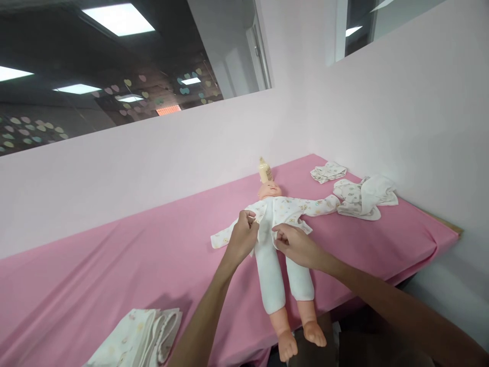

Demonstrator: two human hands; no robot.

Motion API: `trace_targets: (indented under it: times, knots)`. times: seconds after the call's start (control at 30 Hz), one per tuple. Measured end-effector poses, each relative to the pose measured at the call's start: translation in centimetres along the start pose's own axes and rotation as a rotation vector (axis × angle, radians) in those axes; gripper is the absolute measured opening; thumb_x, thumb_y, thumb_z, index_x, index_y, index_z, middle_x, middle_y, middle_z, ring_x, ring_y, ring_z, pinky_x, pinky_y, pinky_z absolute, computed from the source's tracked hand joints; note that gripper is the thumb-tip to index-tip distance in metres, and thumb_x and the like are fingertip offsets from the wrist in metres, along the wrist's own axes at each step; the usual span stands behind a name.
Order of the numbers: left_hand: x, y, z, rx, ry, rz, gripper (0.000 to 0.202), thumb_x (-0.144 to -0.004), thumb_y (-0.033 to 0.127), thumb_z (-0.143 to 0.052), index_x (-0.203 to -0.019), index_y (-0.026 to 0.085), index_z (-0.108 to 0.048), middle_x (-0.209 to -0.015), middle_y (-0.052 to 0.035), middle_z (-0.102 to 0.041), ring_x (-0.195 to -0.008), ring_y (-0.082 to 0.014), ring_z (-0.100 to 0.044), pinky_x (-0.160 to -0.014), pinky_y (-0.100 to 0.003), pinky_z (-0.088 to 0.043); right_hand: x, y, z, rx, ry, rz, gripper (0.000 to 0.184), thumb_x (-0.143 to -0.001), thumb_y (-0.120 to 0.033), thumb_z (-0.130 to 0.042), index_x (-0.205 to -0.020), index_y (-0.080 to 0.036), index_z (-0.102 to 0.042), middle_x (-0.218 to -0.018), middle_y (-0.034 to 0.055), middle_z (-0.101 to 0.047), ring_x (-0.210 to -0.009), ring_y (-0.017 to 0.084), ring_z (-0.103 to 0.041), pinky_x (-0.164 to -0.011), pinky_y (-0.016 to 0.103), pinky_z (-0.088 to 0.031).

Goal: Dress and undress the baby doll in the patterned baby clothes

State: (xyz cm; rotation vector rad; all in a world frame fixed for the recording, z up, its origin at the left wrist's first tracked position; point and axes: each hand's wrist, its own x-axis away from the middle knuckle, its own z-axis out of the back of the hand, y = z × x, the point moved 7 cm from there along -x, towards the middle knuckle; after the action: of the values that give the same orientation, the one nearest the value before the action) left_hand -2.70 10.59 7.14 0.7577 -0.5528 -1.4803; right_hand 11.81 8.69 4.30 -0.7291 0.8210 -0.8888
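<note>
A baby doll (272, 190) lies on its back, its head toward the wall and its bare feet at the near edge. Its body and legs are white. A white printed baby jacket (321, 206) is on it, front parted down the middle, sleeves spread to both sides. Over the chest, my left hand (244, 237) is closed on the jacket's left front edge. My right hand (296, 244) pinches the other front edge, lower and to the right. The fingers partly hide the cloth they grip.
Pink cloth (153, 255) covers the table. A pale yellow bottle (265, 172) stands behind the doll's head. Folded printed cloth (328, 172) and a crumpled white garment (364, 196) lie at right. A folded printed fabric stack (133, 336) sits at near left. White walls border the back and right.
</note>
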Motion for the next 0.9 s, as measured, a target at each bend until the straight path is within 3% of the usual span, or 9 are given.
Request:
trace_targets:
  times: [0.07, 0.17, 0.3, 0.43, 0.53, 0.67, 0.73, 0.83, 0.9]
  knots:
    - [0.4, -0.6, -0.3, -0.112, 0.022, 0.016, 0.022, -0.082, 0.021, -0.041, -0.104, 0.021, -0.040, -0.077, 0.0015, -0.051, -0.065, -0.0146, -0.054, -0.060, -0.026, -0.041, 0.2, 0.1, 0.3, -0.014, 0.017, -0.015, 0.027, -0.083, -0.018, -0.048, -0.107, -0.018, -0.060, -0.080, 0.0008, -0.065, -0.074, 0.014, -0.059, -0.068, 0.027, -0.043]
    - [1.6, -0.7, -0.9, -0.412, 0.049, -0.005, 0.024, -0.082, 0.015, -0.038, -0.106, 0.019, -0.041, -0.097, -0.0065, -0.055, -0.076, -0.0178, -0.056, -0.062, -0.027, -0.038, -0.1, 0.2, 1.4, -0.012, 0.111, -0.057, 0.022, -0.084, -0.022, -0.049, -0.102, -0.020, -0.061, -0.079, 0.0006, -0.067, -0.072, 0.014, -0.061, -0.067, 0.027, -0.043]
    - [2.7, -0.1, -1.8, -0.732, -0.087, -0.033, 0.030, -0.078, 0.002, -0.029, -0.096, 0.017, -0.047, -0.094, -0.0086, -0.056, -0.070, -0.0184, -0.053, -0.057, -0.028, -0.029, -2.2, 0.9, 3.2, 0.109, 0.243, -0.116, 0.019, -0.084, -0.026, -0.050, -0.098, -0.018, -0.061, -0.085, 0.0033, -0.067, -0.078, 0.017, -0.061, -0.071, 0.028, -0.043]
    - [1.8, 1.4, -1.5, -0.337, -0.226, -0.023, 0.023, -0.082, 0.014, -0.036, -0.101, 0.020, -0.049, -0.072, 0.0006, -0.051, -0.057, -0.0138, -0.045, -0.054, -0.025, -0.031, -6.0, 2.4, 3.7, 0.280, 0.281, -0.195, 0.026, -0.084, -0.039, -0.052, -0.088, -0.015, -0.061, -0.086, 0.0094, -0.065, -0.082, 0.022, -0.059, -0.069, 0.030, -0.041]
    - [0.5, 1.9, -0.7, 0.020, -0.241, 0.071, 0.030, -0.083, 0.024, -0.041, -0.112, 0.022, -0.048, -0.064, 0.0054, -0.043, -0.051, -0.0106, -0.040, -0.050, -0.023, -0.032, -8.4, 3.6, 3.1, 0.344, 0.299, -0.281, 0.035, -0.081, -0.046, -0.056, -0.094, -0.014, -0.062, -0.095, 0.0144, -0.064, -0.093, 0.028, -0.059, -0.073, 0.033, -0.042]
    - [-0.8, 2.3, -1.0, 0.127, -0.351, 0.055, 0.040, -0.083, 0.034, -0.050, -0.120, 0.021, -0.048, -0.064, 0.0059, -0.046, -0.054, -0.0102, -0.043, -0.053, -0.022, -0.036, -9.8, 4.5, 2.2, 0.334, 0.323, -0.346, 0.027, -0.080, -0.032, -0.055, -0.099, -0.014, -0.062, -0.105, 0.0173, -0.061, -0.100, 0.030, -0.058, -0.079, 0.037, -0.042]
    - [-2.1, 1.9, -1.1, 0.061, -0.292, 0.027, 0.042, -0.084, 0.042, -0.050, -0.119, 0.019, -0.050, -0.070, 0.0027, -0.053, -0.061, -0.0125, -0.051, -0.058, -0.024, -0.039, -10.0, 4.8, 2.0, 0.329, 0.337, -0.340, 0.018, -0.081, -0.022, -0.050, -0.091, -0.016, -0.063, -0.100, 0.0156, -0.063, -0.096, 0.028, -0.059, -0.078, 0.036, -0.043]
    - [-4.8, 0.6, -1.0, -0.185, -0.030, 0.012, 0.042, -0.087, 0.044, -0.045, -0.116, 0.015, -0.053, -0.090, -0.0068, -0.063, -0.081, -0.0186, -0.060, -0.073, -0.030, -0.043, -10.0, 5.5, 2.1, 0.334, 0.387, -0.317, 0.019, -0.080, -0.016, -0.045, -0.080, -0.018, -0.063, -0.091, 0.0127, -0.064, -0.089, 0.026, -0.060, -0.075, 0.034, -0.043]
    - [-6.3, 0.0, -2.3, -0.377, -0.002, 0.007, 0.040, -0.087, 0.044, -0.046, -0.112, 0.014, -0.055, -0.107, -0.0126, -0.062, -0.097, -0.0245, -0.060, -0.081, -0.034, -0.043, -10.0, 6.0, 2.1, 0.323, 0.409, -0.300, 0.021, -0.079, -0.014, -0.043, -0.074, -0.019, -0.063, -0.086, 0.0114, -0.064, -0.085, 0.025, -0.060, -0.074, 0.034, -0.043]
